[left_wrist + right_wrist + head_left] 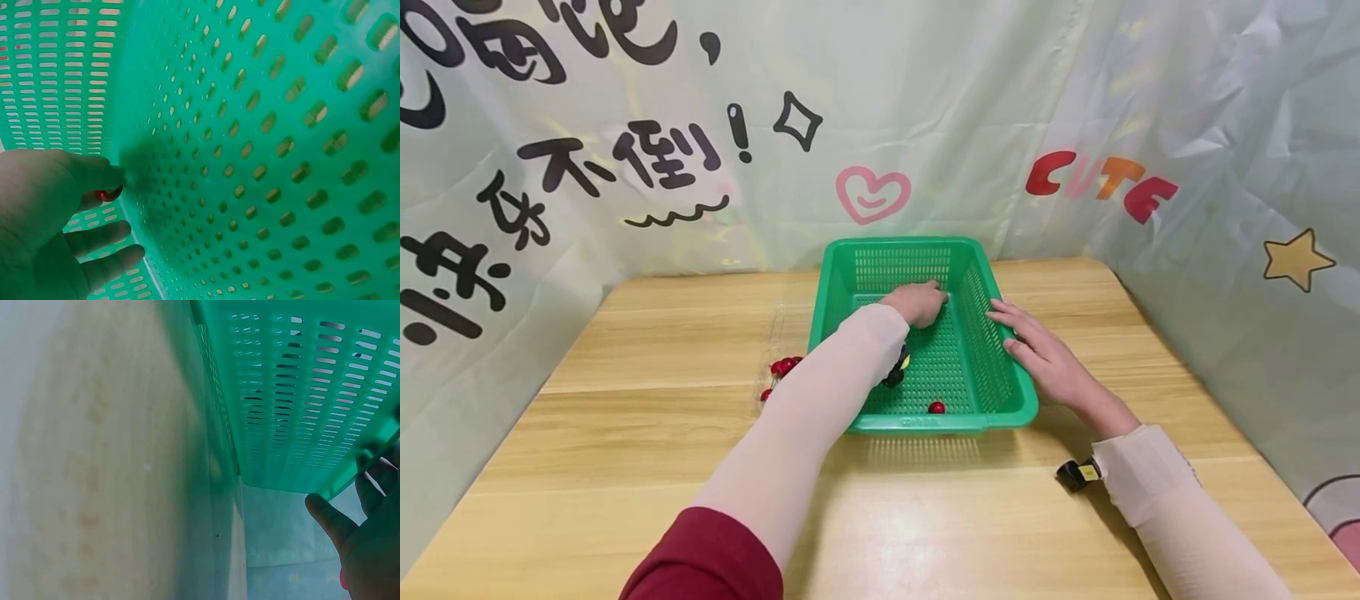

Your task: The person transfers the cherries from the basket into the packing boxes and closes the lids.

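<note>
A green plastic basket [1015, 414] with slotted walls stands on the table. My left hand [917, 303] reaches down inside it, close to the right wall and far corner. Between its thumb and forefinger it pinches a red cherry [110, 194], mostly covered by the fingers, while the other fingers stay extended. My right hand [1043, 354] rests at the basket's right rim, fingers fairly straight over the edge and thumb [331, 515] against the outside. Another red cherry [936, 407] lies on the basket floor near the front wall.
Left of the basket, a clear plastic box [786, 323] with several red cherries [785, 365] is partly hidden by my left arm. The wooden table [647, 375] meets a printed cloth backdrop [955, 125] behind the basket and at both sides.
</note>
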Motion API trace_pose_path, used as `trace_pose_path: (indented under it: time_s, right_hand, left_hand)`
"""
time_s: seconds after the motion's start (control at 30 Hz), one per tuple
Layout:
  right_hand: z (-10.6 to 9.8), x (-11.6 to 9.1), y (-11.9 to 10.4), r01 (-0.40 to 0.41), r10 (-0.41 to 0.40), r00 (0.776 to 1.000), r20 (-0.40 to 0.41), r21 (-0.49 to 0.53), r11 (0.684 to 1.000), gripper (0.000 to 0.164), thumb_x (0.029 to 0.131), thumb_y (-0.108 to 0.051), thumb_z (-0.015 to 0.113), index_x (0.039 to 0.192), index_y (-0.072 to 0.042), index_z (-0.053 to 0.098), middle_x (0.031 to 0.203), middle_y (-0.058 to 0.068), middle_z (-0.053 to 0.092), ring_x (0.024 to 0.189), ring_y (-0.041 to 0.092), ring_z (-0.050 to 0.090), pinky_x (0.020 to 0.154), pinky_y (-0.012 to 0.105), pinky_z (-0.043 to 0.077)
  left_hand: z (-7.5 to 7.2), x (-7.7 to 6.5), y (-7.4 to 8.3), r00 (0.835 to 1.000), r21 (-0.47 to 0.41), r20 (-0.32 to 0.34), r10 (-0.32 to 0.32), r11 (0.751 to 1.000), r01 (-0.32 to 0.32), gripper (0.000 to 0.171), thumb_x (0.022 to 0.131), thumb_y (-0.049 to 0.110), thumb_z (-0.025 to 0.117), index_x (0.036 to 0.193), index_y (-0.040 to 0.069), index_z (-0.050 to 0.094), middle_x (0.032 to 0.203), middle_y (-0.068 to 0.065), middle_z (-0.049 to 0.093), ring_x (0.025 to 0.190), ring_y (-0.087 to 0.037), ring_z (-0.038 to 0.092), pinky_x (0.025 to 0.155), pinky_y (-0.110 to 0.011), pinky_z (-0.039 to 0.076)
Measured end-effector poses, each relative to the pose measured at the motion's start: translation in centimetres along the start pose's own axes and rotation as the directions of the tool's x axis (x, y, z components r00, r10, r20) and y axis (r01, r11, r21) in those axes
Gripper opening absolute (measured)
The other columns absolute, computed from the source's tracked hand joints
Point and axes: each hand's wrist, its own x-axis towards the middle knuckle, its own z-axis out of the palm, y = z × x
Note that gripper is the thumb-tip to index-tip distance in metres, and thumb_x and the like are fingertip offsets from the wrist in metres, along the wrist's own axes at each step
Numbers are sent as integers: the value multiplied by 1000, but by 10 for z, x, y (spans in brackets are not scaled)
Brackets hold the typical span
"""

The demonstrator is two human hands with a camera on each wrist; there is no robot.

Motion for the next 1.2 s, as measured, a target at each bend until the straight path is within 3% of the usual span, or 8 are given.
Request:
trace_pose_path:
  time_s: [0.1, 0.23, 0.37, 0.57, 0.8, 0.93, 1.03, 1.2]
  right_hand:
    - [0, 0, -1, 1, -1, 1000, 1, 3, 1000, 43, 102, -5, 46, 144, -5, 45, 157, 12, 29, 145, 35, 20, 109, 64, 20]
    - [1, 0, -1, -2, 2, 1000, 3, 2, 1000, 43, 102, -6, 46, 145, -5, 45, 157, 11, 29, 145, 33, 20, 110, 62, 20]
    - [3, -1, 0, -1, 1, 1000, 1, 0, 1000, 43, 102, -6, 46, 145, -6, 45, 157, 11, 30, 145, 33, 20, 111, 61, 20]
    - [5, -2, 0, 2, -2, 1000, 9, -1, 1000, 43, 101, -5, 46, 144, -5, 45, 157, 13, 30, 144, 38, 21, 110, 63, 19]
    - [1, 0, 1, -12, 12, 1000, 2, 8, 1000, 43, 102, -6, 45, 145, -5, 45, 157, 12, 28, 145, 37, 20, 111, 61, 19]
    - [-1, 2, 1, -3, 3, 1000, 5, 11, 1000, 43, 102, -6, 45, 145, -5, 45, 157, 12, 28, 145, 38, 20, 109, 64, 19]
    - [-2, 2, 1, -6, 6, 1000, 7, 11, 1000, 43, 102, -6, 45, 144, -4, 45, 157, 13, 28, 145, 37, 20, 108, 65, 20]
    - [-1, 2, 4, -4, 4, 1000, -1, 21, 1000, 43, 101, -4, 46, 144, -3, 45, 157, 14, 29, 145, 37, 20, 107, 66, 20]
  left_hand:
    - [-1, 0, -1, 1000, -2, 1, 18, 1000, -18, 51, 105, 6, 29, 154, 21, 33, 162, -10, 14, 146, -29, 20, 110, -41, 32]
    - [-1, -3, -1, 999, 14, -3, 53, 998, -53, 44, 105, 9, 35, 147, 17, 43, 155, -11, 32, 141, -28, 33, 107, -38, 36]
    - [-1, -6, -2, 997, 8, -9, 74, 997, -74, 33, 103, 7, 41, 131, 13, 57, 142, -11, 50, 125, -25, 49, 90, -34, 40]
    - [-6, -9, -1, 997, 13, -19, 80, 997, -79, 20, 101, 12, 46, 109, 11, 64, 126, -9, 58, 101, -21, 53, 78, -33, 40]
    - [-38, -25, 10, 995, 65, -20, 93, 994, -92, 26, 102, 25, 53, 121, 11, 62, 132, -6, 56, 115, -20, 54, 85, -32, 42]
    - [-53, -38, 10, 993, 90, -41, 110, 990, -106, 20, 101, 30, 55, 97, 12, 61, 101, -2, 59, 89, -15, 52, 80, -30, 41]
    - [-62, -48, 7, 991, 73, -47, 127, 990, -124, 31, 101, 31, 54, 76, 14, 47, 71, 2, 40, 66, -12, 34, 70, -29, 36]
    - [-72, -67, -1, 986, 41, -77, 146, 989, -144, 32, 101, 32, 56, 76, 16, 44, 63, 4, 33, 56, -10, 26, 64, -27, 32]
